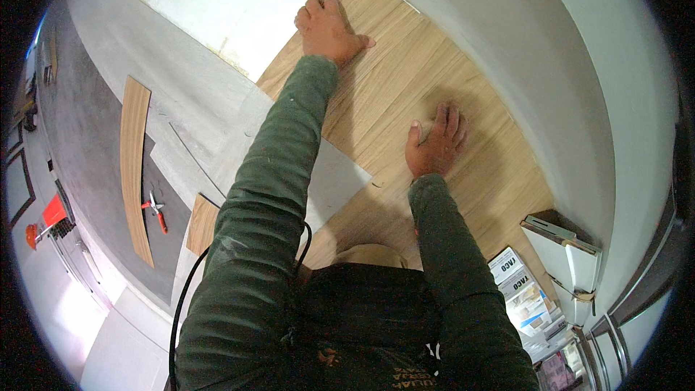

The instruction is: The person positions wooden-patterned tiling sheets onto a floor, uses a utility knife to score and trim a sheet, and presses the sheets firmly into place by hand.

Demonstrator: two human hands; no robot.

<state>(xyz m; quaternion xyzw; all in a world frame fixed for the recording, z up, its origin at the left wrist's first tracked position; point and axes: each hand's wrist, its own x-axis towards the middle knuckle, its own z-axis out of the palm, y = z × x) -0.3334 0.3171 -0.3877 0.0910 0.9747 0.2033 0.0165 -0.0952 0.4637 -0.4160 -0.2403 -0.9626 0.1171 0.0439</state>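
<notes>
Wood-look floor planks (384, 65) lie side by side against the wall on the right. At their far left edge rests my left hand (329, 32), thumb stretched out over the wood and the other fingers bent near the border with the white surface; it grips nothing that I can see. My right hand (438, 143) lies on the planks nearer to me, fingers spread and holding nothing. Long dark green sleeves cover both forearms.
On the grey floor to the left are a loose narrow plank (135, 166), red-handled pliers (157, 211) and a short plank piece (203, 224). A white sheet (217, 0) spreads at the far side. Printed boxes (515, 279) and a white panelled object (565, 253) stand at the lower right.
</notes>
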